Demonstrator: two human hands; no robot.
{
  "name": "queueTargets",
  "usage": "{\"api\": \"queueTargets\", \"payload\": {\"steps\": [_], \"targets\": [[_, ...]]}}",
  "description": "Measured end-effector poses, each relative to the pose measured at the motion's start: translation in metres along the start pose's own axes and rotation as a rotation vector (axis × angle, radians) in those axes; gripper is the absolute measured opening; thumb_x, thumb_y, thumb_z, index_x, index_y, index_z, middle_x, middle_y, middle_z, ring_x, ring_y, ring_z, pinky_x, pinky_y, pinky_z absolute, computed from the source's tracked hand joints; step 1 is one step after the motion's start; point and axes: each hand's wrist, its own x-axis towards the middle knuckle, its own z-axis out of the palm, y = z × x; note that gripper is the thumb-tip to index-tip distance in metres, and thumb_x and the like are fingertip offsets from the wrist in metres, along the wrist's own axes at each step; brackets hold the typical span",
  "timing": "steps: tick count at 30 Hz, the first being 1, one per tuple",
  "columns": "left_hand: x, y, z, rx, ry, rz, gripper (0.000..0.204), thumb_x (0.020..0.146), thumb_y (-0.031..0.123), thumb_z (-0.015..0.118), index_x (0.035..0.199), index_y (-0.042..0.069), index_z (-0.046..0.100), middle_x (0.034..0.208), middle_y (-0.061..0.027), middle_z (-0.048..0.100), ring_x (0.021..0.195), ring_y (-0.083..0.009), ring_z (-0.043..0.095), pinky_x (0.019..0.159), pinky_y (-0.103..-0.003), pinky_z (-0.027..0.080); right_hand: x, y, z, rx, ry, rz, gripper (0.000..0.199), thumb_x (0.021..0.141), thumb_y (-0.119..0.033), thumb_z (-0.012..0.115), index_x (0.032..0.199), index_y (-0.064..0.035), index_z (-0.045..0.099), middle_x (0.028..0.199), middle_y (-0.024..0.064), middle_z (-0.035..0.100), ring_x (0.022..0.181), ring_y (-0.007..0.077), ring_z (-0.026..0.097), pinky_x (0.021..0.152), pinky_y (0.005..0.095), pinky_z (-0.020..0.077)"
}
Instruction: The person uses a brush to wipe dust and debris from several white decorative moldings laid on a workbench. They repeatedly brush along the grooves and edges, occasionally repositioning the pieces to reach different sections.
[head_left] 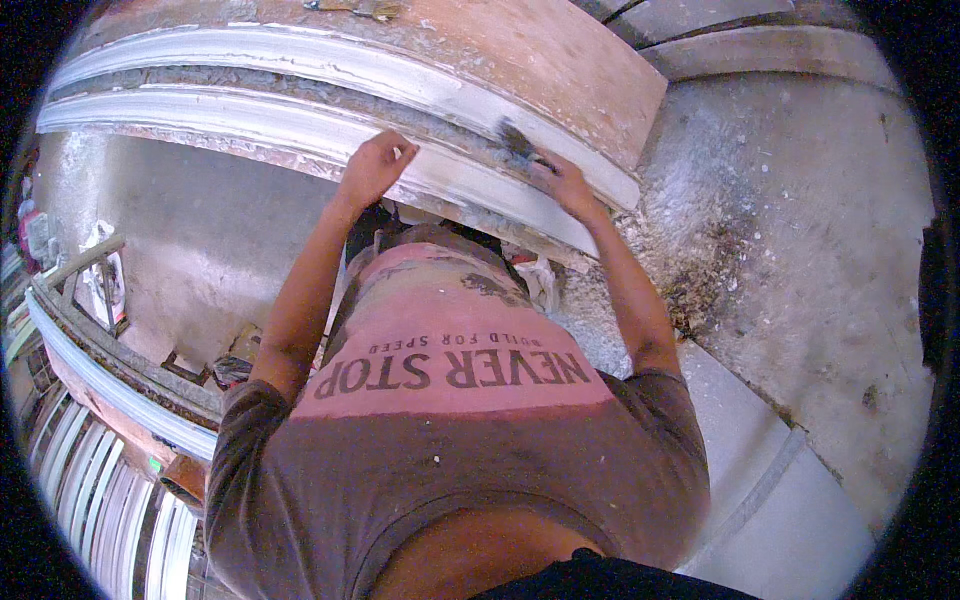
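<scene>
Two long white moulding strips lie side by side across a work table: the far strip and the near strip, a grey, crusted gap between them. Gripped in my right hand is a brush with dark bristles, blurred, over the strips near their right end. My left hand hovers at or just over the near strip, its fingers curled closed. What those fingers hold, if anything, is hidden.
Another brush lies on the brown, stained table top at the far side. White powder and debris cover the floor at the right. A curved rack edge and several white strips stand at lower left.
</scene>
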Motion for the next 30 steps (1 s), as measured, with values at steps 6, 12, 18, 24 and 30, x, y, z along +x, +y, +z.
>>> {"api": "queueTargets", "payload": {"steps": [6, 12, 18, 24, 30], "targets": [[0.007, -0.020, -0.050, -0.001, -0.578, 0.071, 0.033, 0.091, 0.035, 0.063, 0.099, 0.004, 0.069, 0.088, -0.0120, 0.070, 0.076, -0.0238, 0.064, 0.071, -0.036, 0.051, 0.150, -0.195, 0.143, 0.104, 0.056, -0.055, 0.043, 0.091, -0.035, 0.059, 0.126, -0.0104, 0.061, 0.116, 0.0227, 0.064, 0.106, 0.0384, 0.062, 0.093, 0.0442, 0.0479], [0.029, -0.055, -0.113, 0.029, -0.553, 0.058, 0.033, 0.091, 0.034, 0.062, 0.101, 0.004, 0.070, 0.095, -0.0130, 0.070, 0.079, -0.0276, 0.065, 0.073, -0.037, 0.051, 0.179, -0.231, 0.148, -0.148, -0.033, -0.162, 0.037, 0.091, -0.036, 0.058, 0.124, -0.0205, 0.063, 0.115, 0.0172, 0.065, 0.104, 0.0363, 0.063, 0.087, 0.0451, 0.0509], [0.029, -0.072, -0.140, -0.201, -0.534, 0.028, 0.031, 0.094, 0.034, 0.062, 0.105, 0.005, 0.068, 0.101, -0.0079, 0.069, 0.086, -0.0188, 0.063, 0.076, -0.033, 0.050, 0.033, -0.118, 0.016, -0.769, -0.197, -0.090, 0.046, 0.094, -0.034, 0.054, 0.140, -0.0339, 0.047, 0.094, 0.0101, 0.059, 0.075, 0.0308, 0.063, 0.065, 0.0412, 0.0540], [0.026, -0.072, -0.118, -0.120, -0.620, 0.122, 0.035, 0.094, 0.038, 0.060, 0.108, 0.006, 0.067, 0.105, -0.0133, 0.067, 0.102, -0.0268, 0.062, 0.088, -0.038, 0.049, 0.092, -0.155, 0.038, -0.837, -0.267, -0.314, 0.052, 0.093, -0.029, 0.055, 0.143, -0.0294, 0.043, 0.091, 0.0111, 0.057, 0.067, 0.0314, 0.062, 0.057, 0.0434, 0.0526], [0.018, -0.066, -0.110, -0.061, -0.635, 0.196, 0.038, 0.094, 0.036, 0.055, 0.107, 0.003, 0.067, 0.108, -0.0201, 0.064, 0.100, -0.0366, 0.062, 0.090, -0.044, 0.047, 0.265, -0.314, 0.198, -0.659, -0.001, -0.611, 0.036, 0.094, -0.031, 0.054, 0.128, -0.0205, 0.058, 0.096, 0.0139, 0.065, 0.077, 0.0328, 0.067, 0.066, 0.0435, 0.0555]]}}
